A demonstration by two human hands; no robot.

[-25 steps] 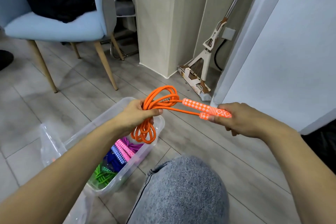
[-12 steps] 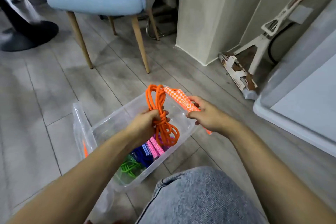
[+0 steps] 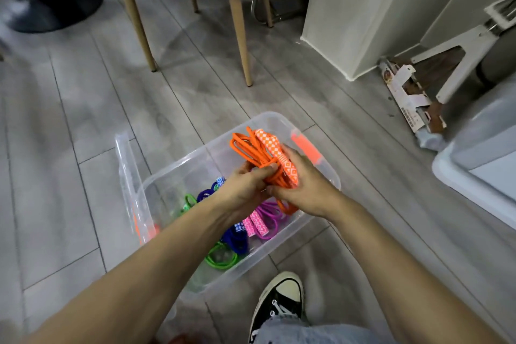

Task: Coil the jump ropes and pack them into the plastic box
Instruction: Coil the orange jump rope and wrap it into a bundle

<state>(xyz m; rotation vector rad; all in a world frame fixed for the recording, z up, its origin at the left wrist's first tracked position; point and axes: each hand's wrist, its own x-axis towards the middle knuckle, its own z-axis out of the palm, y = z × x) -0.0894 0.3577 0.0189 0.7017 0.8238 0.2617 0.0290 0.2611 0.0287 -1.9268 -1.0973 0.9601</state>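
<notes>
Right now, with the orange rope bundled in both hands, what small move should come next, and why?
Probably lower the orange rope into the plastic box: left hand and right hand hold it coiled just above the box's bare far end.

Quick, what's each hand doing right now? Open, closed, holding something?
Left hand: closed around the coiled orange jump rope.
Right hand: closed on the same rope, at its patterned orange handles.

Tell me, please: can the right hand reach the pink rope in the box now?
Probably not yet. The right hand hovers just above the pink rope in the open box, but it grips the orange rope together with the left hand.
</notes>
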